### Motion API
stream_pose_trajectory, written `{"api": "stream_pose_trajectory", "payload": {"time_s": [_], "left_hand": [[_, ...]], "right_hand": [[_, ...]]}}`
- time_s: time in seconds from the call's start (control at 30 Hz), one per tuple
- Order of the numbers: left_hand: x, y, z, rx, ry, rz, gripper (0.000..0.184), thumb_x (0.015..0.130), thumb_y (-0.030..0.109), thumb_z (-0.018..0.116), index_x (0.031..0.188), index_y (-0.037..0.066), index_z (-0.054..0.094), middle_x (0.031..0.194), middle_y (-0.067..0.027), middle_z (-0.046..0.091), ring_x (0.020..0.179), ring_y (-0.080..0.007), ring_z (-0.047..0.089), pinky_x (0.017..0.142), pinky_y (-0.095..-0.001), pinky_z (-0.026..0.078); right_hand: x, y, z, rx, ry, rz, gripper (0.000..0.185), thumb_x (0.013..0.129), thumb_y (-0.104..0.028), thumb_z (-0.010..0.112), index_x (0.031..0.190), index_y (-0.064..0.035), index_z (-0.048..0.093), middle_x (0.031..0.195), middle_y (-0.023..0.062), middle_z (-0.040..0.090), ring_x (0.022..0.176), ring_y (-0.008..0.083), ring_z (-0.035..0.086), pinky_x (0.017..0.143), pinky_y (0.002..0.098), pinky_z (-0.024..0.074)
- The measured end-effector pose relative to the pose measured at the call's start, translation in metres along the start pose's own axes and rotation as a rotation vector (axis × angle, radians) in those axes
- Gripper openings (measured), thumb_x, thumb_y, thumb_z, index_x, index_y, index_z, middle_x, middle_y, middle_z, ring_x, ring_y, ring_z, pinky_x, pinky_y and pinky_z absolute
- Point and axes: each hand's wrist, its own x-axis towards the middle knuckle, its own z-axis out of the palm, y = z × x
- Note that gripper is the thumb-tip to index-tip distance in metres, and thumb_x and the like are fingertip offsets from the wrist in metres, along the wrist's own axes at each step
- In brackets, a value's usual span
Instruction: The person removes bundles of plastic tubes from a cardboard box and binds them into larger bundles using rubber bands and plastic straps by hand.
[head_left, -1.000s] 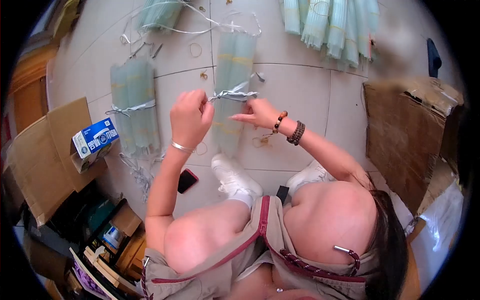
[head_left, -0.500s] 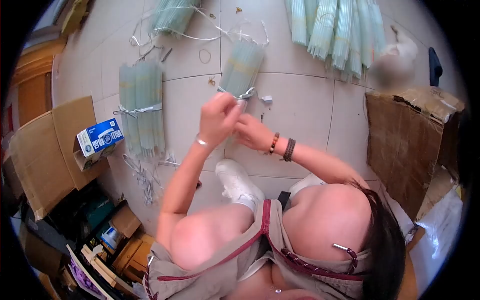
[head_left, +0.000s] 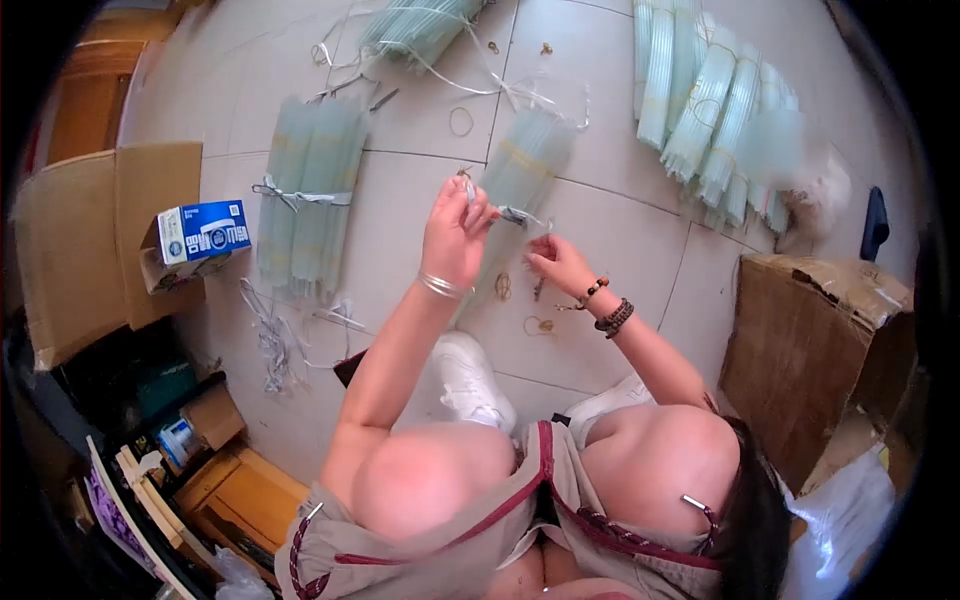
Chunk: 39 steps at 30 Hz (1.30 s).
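A bundle of thin, pale-green clear plastic tubes point(head_left: 535, 150) lies on the floor in front of me, with yellow bands round it. White string point(head_left: 520, 214) crosses the bundle at about its middle. My left hand point(head_left: 455, 235) is at the bundle's left side, its fingers closed in a pinch on a white end of the string. Over on the right side, my right hand point(head_left: 560, 268) pinches the string's other part with thumb and forefinger. The bundle's lower part is partly behind my left hand.
A second tied tube bundle point(head_left: 312, 190) lies to the left, and another bundle point(head_left: 420, 30) farther back. More bundles point(head_left: 700, 110) lie at the far right. A blue-and-white box point(head_left: 205, 235) and cardboard point(head_left: 70, 260) stand left, a large carton point(head_left: 800, 360) right. Loose string point(head_left: 268, 345) lies on the floor.
My hands, close together half a second ago, are now apart, the right one having moved right. The camera view has shifted, so the floor items appear elsewhere.
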Motion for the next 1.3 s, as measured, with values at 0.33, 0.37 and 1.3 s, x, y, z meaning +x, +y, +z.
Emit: {"api": "stream_pose_trajectory", "payload": {"time_s": [0.33,0.37,1.3], "left_hand": [[0.023,-0.012,-0.059,1.526,0.137,0.424,0.043,0.091,0.041,0.066,0.112,0.005,0.056,0.1,-0.0121,0.061,0.096,-0.0202,0.061,0.096,-0.0362,0.048],[0.024,-0.016,-0.08,1.495,0.144,0.251,0.05,0.087,0.043,0.069,0.116,0.004,0.056,0.105,-0.0135,0.06,0.101,-0.0218,0.059,0.097,-0.0361,0.047],[0.004,0.01,-0.09,1.342,-0.056,-0.106,0.083,0.07,0.029,0.08,0.138,-0.001,0.044,0.13,-0.0152,0.056,0.119,-0.0267,0.054,0.101,-0.0377,0.043]], "right_hand": [[-0.002,-0.025,-0.026,0.518,-0.21,0.418,0.038,0.088,-0.023,0.067,0.116,-0.0013,0.054,0.106,0.0051,0.061,0.093,0.0145,0.061,0.084,0.0359,0.0555],[-0.013,-0.041,-0.026,0.615,-0.179,0.441,0.04,0.088,-0.025,0.067,0.117,-0.0018,0.053,0.106,0.004,0.06,0.092,0.0137,0.06,0.082,0.0357,0.0553],[0.005,-0.096,0.012,0.394,-0.262,0.07,0.048,0.084,-0.047,0.073,0.112,-0.0077,0.068,0.083,-0.003,0.06,0.071,0.0075,0.051,0.059,0.0247,0.0458]]}}
